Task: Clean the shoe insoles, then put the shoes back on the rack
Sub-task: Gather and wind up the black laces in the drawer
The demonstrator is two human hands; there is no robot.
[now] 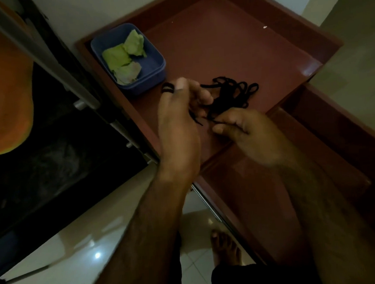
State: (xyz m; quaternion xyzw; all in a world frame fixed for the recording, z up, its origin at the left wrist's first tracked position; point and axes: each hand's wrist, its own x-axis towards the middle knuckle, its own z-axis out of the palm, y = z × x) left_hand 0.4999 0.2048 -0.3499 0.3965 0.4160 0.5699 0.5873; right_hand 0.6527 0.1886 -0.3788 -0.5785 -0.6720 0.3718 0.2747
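Where the black laces [234, 94] lie: in a loose tangle on the red-brown top [230, 39], just beyond both hands, with strands running back into them; how many laces there are cannot be told.
Left hand [176, 125]: fingers curled, with lace wound in two dark bands round one fingertip at the far left of the hand; more strands pass under the curled fingers, where the grip is hidden.
Right hand [248, 133]: thumb and forefinger pinch a thin lace end at the near edge of the tangle; the other fingers are folded under and blurred.
Blue tub [155, 77]: at the far left of the top, close to the left hand but apart from it.
Green cloths [123, 57]: crumpled inside the tub, one piece paler and stained-looking.
Lower step [263, 192]: same red-brown, nearer and to the right, partly covered by the right forearm.
Left side: a dark panel [50, 162] and an orange shape [3, 99], both too dim and cut off to identify.
Bare foot [226, 247]: on the glossy pale floor [78, 249], between the forearms, its heel hidden.
Light: dim throughout, so fine detail is lost.
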